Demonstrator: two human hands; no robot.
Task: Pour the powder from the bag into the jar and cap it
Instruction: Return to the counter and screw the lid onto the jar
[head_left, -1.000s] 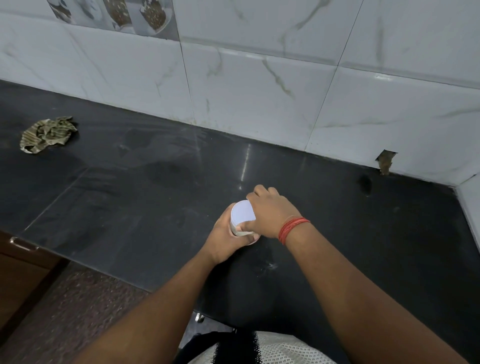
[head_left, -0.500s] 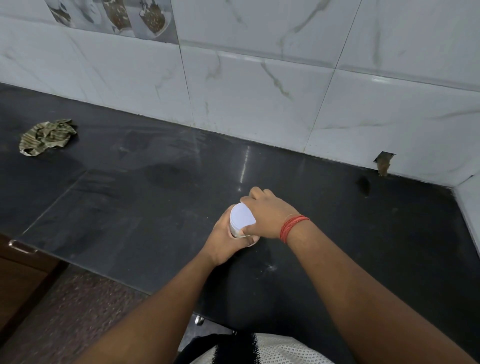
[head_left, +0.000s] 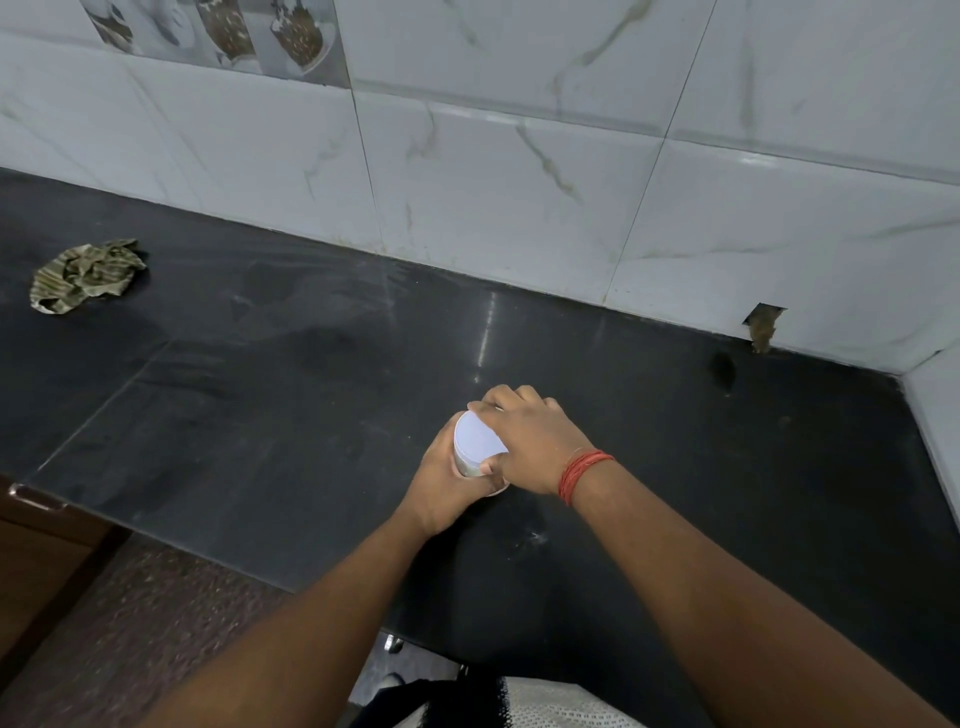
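A small jar (head_left: 470, 469) stands on the black counter (head_left: 260, 395), with a white cap (head_left: 477, 440) on top of it. My left hand (head_left: 441, 488) wraps around the jar's body from the left. My right hand (head_left: 530, 441), with red threads on the wrist, grips the cap from the right and above. Most of the jar is hidden by my fingers. No powder bag is in view.
A crumpled green striped cloth (head_left: 83, 275) lies at the far left of the counter. White marble tiles (head_left: 519, 182) form the back wall and the right corner. A broken tile gap (head_left: 762, 327) shows at the back right. The counter's front edge runs just below my forearms.
Both hands stay on the jar and cap. My right hand's fingers have shifted slightly around the cap; the jar has not moved from its spot.
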